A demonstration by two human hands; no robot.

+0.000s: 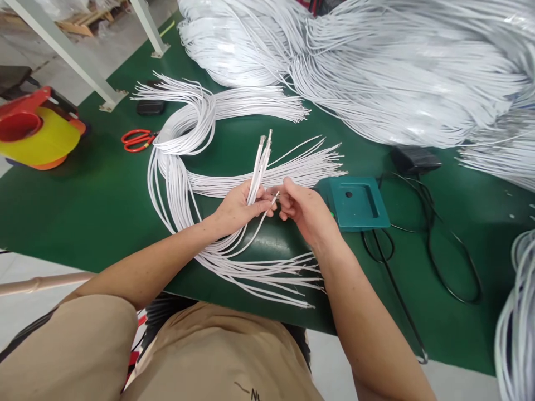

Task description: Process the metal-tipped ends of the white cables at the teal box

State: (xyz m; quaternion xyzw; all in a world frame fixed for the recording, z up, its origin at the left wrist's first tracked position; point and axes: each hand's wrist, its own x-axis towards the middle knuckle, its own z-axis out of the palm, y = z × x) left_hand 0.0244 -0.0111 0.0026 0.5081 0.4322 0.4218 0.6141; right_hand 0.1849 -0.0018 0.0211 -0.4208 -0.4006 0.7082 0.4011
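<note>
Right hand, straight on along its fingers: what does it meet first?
Likely the single cable end just ahead of the right hand, then the left hand gripping the cable bundle. The hands look almost touching, though depth is unclear.

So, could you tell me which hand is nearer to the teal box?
Right. The right hand, pinching one cable, is just left of the teal box, near its corner. The left hand is farther left, gripping a cable bundle.

A green table [83, 206] carries white cable bundles [196, 120], red scissors [136, 139] and a teal fixture [355, 203].
</note>
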